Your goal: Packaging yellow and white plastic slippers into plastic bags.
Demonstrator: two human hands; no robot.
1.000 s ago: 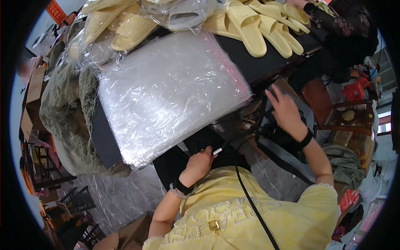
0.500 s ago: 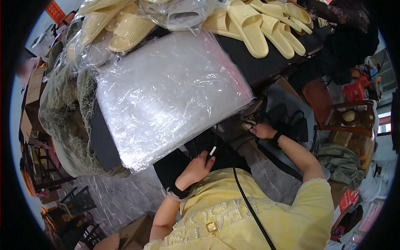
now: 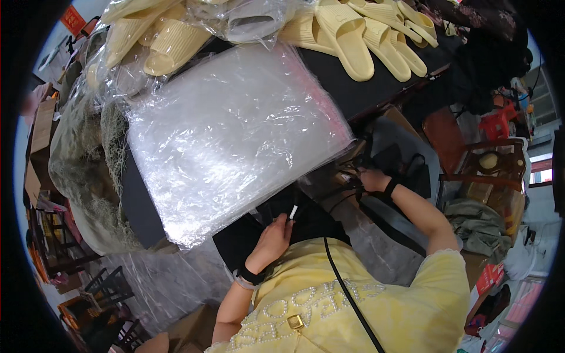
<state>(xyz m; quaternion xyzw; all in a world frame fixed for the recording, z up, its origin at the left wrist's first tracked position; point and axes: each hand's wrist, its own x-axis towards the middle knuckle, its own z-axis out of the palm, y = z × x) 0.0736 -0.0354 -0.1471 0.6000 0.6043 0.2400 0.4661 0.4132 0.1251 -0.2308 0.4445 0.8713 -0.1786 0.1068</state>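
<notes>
My left hand (image 3: 272, 244) rests over my black-clad lap with its fingers curled. At its fingertips a small white piece (image 3: 293, 212) stands up, seemingly on a thin dark cord held there. Out to the right, my right hand (image 3: 373, 180) is closed at the near side of an open grey bag (image 3: 432, 154) below the table's edge. Dark straps or cords surround its fingers, and what they grip is hidden. In front of me, a stack of clear plastic bags (image 3: 235, 135) with a pinkish edge lies on the dark table (image 3: 338, 88), touched by neither hand.
Pale yellow slippers (image 3: 347, 44) and plastic-wrapped ones (image 3: 176, 47) cover the table's far side. A greenish sack (image 3: 82, 170) bulges at the left. Wooden chair (image 3: 450, 144) and red stool (image 3: 497, 125) stand right. Another person's dark patterned sleeve (image 3: 479, 15) shows far right.
The whole view has shifted slightly. My right hand has turned a little at the bag, with its fingers now less visible. The left hand stays over my lap beside the white piece.
</notes>
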